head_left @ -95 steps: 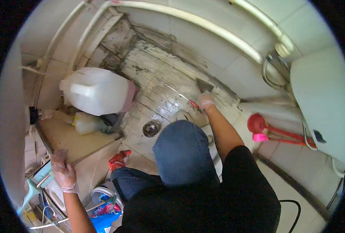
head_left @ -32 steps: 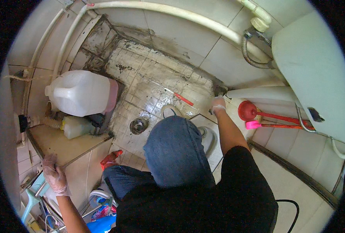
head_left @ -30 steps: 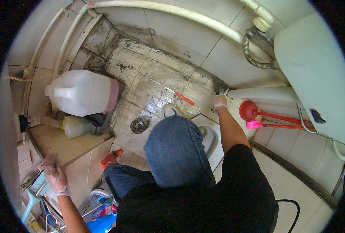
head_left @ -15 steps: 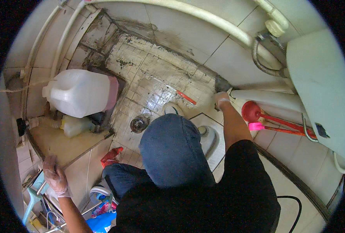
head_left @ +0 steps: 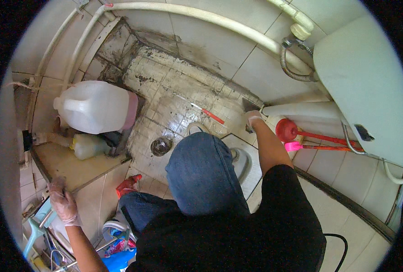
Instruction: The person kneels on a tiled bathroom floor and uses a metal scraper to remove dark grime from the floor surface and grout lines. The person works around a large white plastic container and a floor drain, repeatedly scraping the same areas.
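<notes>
My right hand (head_left: 254, 120), in a clear plastic glove, reaches down to the dirty tiled floor (head_left: 165, 106) at the foot of the wall. Its fingers are closed, and a dark bit shows beneath them; what it is I cannot make out. To the left of it, a thin tool with a red handle (head_left: 213, 117) and a long pale blade lies on the wet tiles. My left hand (head_left: 63, 204), gloved too, rests on the corner of the beige ledge (head_left: 81, 170) with its fingers stretched out, holding nothing. A dark round thing (head_left: 161, 146) sits on the floor near my knee.
A large white jug (head_left: 95, 106) and a smaller yellowish bottle (head_left: 90, 146) lie at the left. A red plunger (head_left: 287, 130) and a pink-headed brush (head_left: 294, 146) are right of my hand. Also here are a squat toilet (head_left: 251, 170), a pale pipe (head_left: 210, 12) and a white tank (head_left: 360, 81).
The whole view has shifted a little. Both hands keep nearly the same places, the left on the ledge corner and the right at the foot of the wall.
</notes>
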Available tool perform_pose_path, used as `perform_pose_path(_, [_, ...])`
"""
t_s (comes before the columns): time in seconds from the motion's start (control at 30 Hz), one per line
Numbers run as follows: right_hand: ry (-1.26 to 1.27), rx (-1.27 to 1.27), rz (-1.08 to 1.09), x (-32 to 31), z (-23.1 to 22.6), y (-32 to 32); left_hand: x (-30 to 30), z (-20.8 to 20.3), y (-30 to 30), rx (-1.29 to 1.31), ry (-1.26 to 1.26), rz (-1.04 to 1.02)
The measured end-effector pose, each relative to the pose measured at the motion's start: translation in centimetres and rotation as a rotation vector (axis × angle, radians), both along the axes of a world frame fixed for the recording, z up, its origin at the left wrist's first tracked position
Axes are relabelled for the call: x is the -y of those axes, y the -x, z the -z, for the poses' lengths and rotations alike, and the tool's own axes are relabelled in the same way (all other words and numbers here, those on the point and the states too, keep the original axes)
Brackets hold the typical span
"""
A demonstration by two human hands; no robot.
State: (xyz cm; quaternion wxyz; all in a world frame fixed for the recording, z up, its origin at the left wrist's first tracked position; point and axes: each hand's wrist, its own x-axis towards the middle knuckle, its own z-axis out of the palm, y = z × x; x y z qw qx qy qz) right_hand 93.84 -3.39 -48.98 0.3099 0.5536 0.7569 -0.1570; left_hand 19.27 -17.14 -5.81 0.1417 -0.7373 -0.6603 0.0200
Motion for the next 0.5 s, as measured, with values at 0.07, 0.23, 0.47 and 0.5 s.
perform_pose_path(0.07, [-0.025,-0.003,-0.029,1.5,-0.9,0.2,0.4,-0.5,-0.3,0.010,0.007,0.023])
perform_pose_path(0.23, [-0.159,-0.095,0.501,3.6,-1.0,0.9,0.0,-0.5,-1.8,0.052,-0.004,-0.015])
perform_pose_path(0.47, [-0.383,-0.363,1.163,2.3,4.3,1.6,-1.8,1.7,-1.8,0.048,0.014,0.003])
perform_pose_path(0.5, [-0.425,-0.322,1.077,1.7,5.2,1.8,-2.4,2.1,-1.7,0.042,0.016,0.013])
